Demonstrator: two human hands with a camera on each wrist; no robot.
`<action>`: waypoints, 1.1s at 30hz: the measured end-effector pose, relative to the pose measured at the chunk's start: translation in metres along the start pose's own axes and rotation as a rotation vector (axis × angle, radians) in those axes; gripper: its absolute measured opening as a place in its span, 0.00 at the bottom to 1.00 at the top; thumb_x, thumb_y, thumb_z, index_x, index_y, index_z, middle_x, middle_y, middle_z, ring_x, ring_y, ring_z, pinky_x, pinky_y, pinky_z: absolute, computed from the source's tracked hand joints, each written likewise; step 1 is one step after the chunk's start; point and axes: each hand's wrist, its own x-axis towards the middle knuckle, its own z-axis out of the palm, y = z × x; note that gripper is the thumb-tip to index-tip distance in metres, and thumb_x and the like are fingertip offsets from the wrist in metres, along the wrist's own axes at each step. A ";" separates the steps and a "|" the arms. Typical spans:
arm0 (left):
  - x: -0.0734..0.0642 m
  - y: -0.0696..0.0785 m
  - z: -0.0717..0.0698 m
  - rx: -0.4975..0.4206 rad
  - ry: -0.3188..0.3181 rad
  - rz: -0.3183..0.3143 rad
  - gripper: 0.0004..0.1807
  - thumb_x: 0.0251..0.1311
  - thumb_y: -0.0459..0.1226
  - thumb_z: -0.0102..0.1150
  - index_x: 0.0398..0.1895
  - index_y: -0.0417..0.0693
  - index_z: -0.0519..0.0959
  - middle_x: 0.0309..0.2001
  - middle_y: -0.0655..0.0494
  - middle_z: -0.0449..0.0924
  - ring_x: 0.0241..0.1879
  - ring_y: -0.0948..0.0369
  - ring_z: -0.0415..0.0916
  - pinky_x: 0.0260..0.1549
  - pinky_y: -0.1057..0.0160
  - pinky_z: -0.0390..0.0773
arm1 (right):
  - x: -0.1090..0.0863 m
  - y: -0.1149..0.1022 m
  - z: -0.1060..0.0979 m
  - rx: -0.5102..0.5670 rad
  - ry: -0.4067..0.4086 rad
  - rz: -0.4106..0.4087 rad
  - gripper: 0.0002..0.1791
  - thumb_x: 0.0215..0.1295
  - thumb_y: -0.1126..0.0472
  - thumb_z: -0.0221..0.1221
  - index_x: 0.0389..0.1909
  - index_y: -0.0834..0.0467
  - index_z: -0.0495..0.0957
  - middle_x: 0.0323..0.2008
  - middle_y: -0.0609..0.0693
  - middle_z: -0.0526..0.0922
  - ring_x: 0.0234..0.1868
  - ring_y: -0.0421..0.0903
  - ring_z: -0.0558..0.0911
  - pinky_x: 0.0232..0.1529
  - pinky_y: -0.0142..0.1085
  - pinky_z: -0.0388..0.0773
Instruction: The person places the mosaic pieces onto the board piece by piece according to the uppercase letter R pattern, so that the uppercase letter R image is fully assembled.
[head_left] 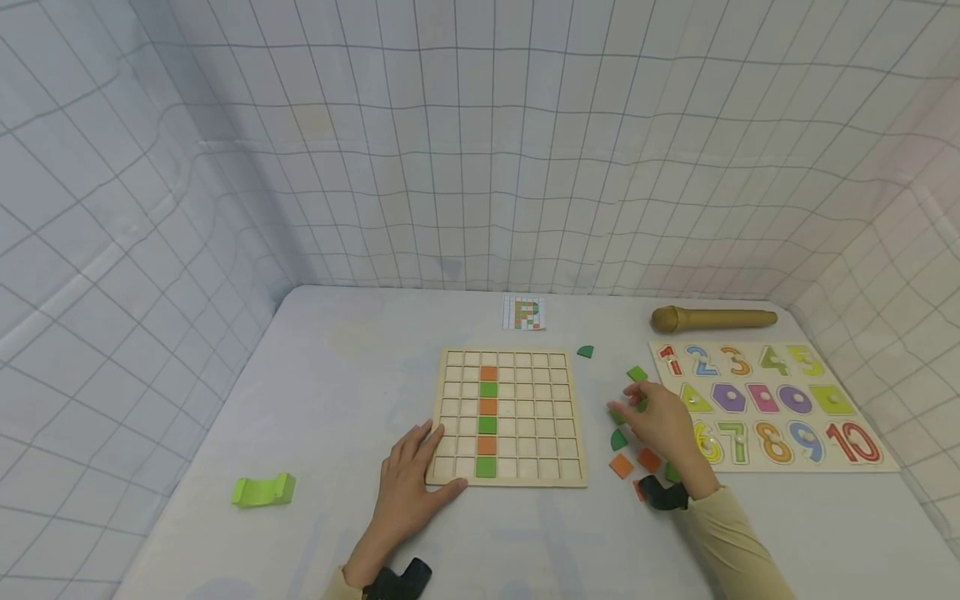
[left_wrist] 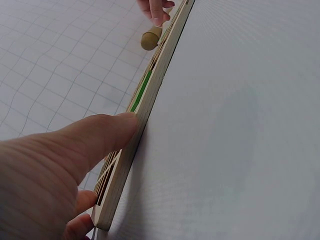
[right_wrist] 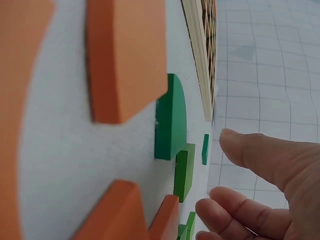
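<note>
A wooden grid board (head_left: 534, 427) lies in front, with one column of alternating orange and green squares (head_left: 487, 425) set in its cells. At its near left corner rests my left hand (head_left: 407, 483), fingers along the left edge. In the left wrist view that hand's thumb (left_wrist: 112, 127) lies on the front rim beside a green square (left_wrist: 141, 92). My right hand (head_left: 663, 421) hovers over loose pieces right of the board. Its thumb and fingers are apart in the right wrist view, nothing between them, near a green square (right_wrist: 185, 172) and a dark green quarter-circle (right_wrist: 171, 117).
Loose orange squares (head_left: 621, 465) lie near my right wrist. Further right is a number-and-shape puzzle board (head_left: 757, 463), with a gold toy microphone (head_left: 720, 319) behind it. A small pattern card (head_left: 524, 313) lies behind the grid, and a lime-green block (head_left: 262, 492) sits far left.
</note>
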 end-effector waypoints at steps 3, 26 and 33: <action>0.000 0.000 0.000 0.000 0.001 0.000 0.44 0.47 0.51 0.71 0.67 0.42 0.66 0.68 0.45 0.59 0.66 0.46 0.51 0.52 0.43 0.55 | 0.000 0.000 0.000 -0.012 -0.022 0.010 0.20 0.58 0.51 0.66 0.41 0.64 0.79 0.30 0.51 0.79 0.23 0.44 0.72 0.24 0.36 0.68; 0.000 0.000 0.000 -0.006 -0.007 -0.006 0.44 0.48 0.52 0.70 0.67 0.42 0.66 0.68 0.45 0.59 0.66 0.46 0.51 0.52 0.44 0.55 | 0.005 -0.001 0.000 -0.076 -0.120 0.078 0.18 0.54 0.50 0.69 0.31 0.61 0.78 0.25 0.49 0.77 0.23 0.45 0.72 0.24 0.36 0.67; 0.000 0.000 0.000 -0.001 -0.014 -0.015 0.44 0.48 0.52 0.70 0.67 0.42 0.66 0.69 0.45 0.58 0.66 0.46 0.50 0.53 0.44 0.54 | 0.009 -0.005 0.002 -0.056 -0.151 0.083 0.15 0.55 0.54 0.68 0.33 0.61 0.77 0.28 0.49 0.76 0.27 0.46 0.72 0.28 0.38 0.68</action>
